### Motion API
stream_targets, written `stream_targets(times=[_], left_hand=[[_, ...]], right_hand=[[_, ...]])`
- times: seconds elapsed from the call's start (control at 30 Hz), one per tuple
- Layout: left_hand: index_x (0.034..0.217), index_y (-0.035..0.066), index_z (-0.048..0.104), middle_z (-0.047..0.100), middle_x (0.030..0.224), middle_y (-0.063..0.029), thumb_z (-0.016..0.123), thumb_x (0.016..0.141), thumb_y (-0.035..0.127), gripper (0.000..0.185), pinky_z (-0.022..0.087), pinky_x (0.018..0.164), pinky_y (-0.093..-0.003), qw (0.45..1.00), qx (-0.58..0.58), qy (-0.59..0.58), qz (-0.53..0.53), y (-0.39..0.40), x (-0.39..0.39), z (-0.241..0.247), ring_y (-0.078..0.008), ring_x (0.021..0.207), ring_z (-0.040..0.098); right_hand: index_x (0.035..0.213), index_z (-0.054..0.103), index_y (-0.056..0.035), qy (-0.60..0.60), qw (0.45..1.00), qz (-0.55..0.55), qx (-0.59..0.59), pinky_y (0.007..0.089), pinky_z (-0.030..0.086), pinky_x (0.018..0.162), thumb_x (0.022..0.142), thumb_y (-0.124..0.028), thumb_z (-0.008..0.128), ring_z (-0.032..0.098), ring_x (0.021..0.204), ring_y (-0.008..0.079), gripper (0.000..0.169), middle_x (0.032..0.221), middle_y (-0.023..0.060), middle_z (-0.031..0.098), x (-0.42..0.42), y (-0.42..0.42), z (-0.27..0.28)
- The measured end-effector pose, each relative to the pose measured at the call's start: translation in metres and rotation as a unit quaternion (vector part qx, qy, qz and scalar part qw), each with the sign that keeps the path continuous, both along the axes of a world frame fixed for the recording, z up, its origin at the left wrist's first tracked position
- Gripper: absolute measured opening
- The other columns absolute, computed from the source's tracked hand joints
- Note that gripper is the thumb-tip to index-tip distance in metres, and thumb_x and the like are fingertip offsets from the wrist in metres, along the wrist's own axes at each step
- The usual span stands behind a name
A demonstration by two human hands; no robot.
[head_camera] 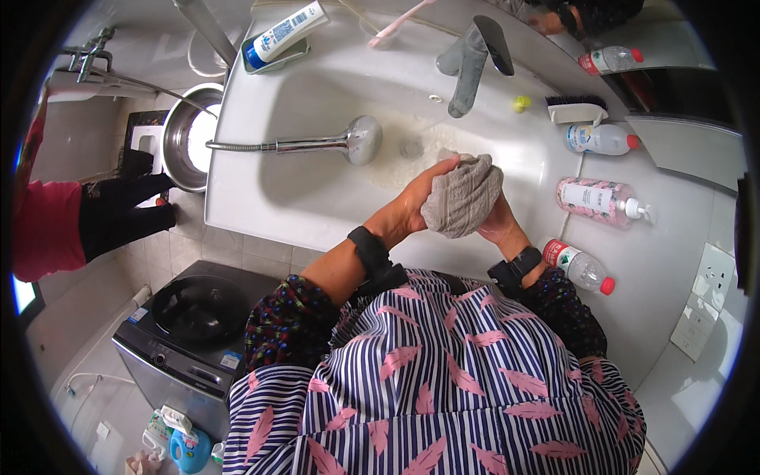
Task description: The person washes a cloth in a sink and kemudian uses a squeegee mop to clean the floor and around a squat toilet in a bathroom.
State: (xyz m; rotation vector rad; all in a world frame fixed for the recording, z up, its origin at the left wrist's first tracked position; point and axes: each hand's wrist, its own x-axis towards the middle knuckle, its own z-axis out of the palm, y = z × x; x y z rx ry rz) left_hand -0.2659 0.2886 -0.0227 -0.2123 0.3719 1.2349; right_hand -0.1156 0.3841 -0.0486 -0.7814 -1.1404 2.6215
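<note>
Bunched between my hands is a wet-looking grey-beige cloth (463,199), held above the near side of a white washbasin (297,205). My left hand (418,199) grips its left side, thumb along the top edge. On the other side, my right hand (497,221) supports the cloth from the right, its fingers largely hidden behind it. Cloudy, light-brown water lies around the drain (411,148) beyond the cloth. A chrome shower head (363,141) rests in the basin to the left, its hose running over the rim. The grey faucet (469,71) stands at the far side.
Right of the basin are a scrub brush (577,111), a pump bottle (597,202) and plastic bottles (579,267). A white tube (291,32) lies in a soap dish at the far left corner. Leftward are a steel bowl (172,139), a washing machine (184,320) and another person (53,225).
</note>
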Motion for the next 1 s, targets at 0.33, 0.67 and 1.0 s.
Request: stream_targets(times=[0.33,0.67,1.0], left_hand=[[0.13,0.006,0.035,0.047,0.124,-0.0105,0.048,0.086,0.051,0.065,0.043,0.094,-0.0353,0.991,0.054,0.114,0.042,0.007,0.014,-0.015,-0.0209,0.113,0.047],[0.109,0.003,0.049,0.057,0.092,-0.0086,0.07,0.073,0.022,0.046,0.048,0.067,-0.0305,0.976,0.03,0.215,-0.003,-0.002,0.015,-0.021,-0.0186,0.083,0.057],[0.108,0.003,0.05,0.058,0.091,-0.0109,0.057,0.083,0.032,0.039,0.047,0.056,-0.028,0.995,0.08,-0.047,0.025,0.001,0.018,0.003,-0.0222,0.075,0.058]], right_hand=[[0.107,0.055,-0.0027,-0.105,0.953,-0.28,-0.044,0.0311,0.049,0.075,0.085,-0.022,0.057,0.06,0.083,0.0182,0.029,0.095,0.008,0.061,-0.033,0.009,-0.034],[0.123,0.044,-0.0048,-0.118,0.989,0.054,0.078,0.0319,0.04,0.088,0.087,-0.035,0.055,0.051,0.103,0.0168,0.048,0.113,0.0072,0.055,-0.014,0.047,-0.008],[0.132,0.031,-0.0064,0.218,0.963,-0.033,-0.154,0.0412,0.038,0.095,0.085,-0.047,0.05,0.041,0.118,0.0254,0.065,0.129,0.0109,0.041,-0.039,0.013,0.015]])
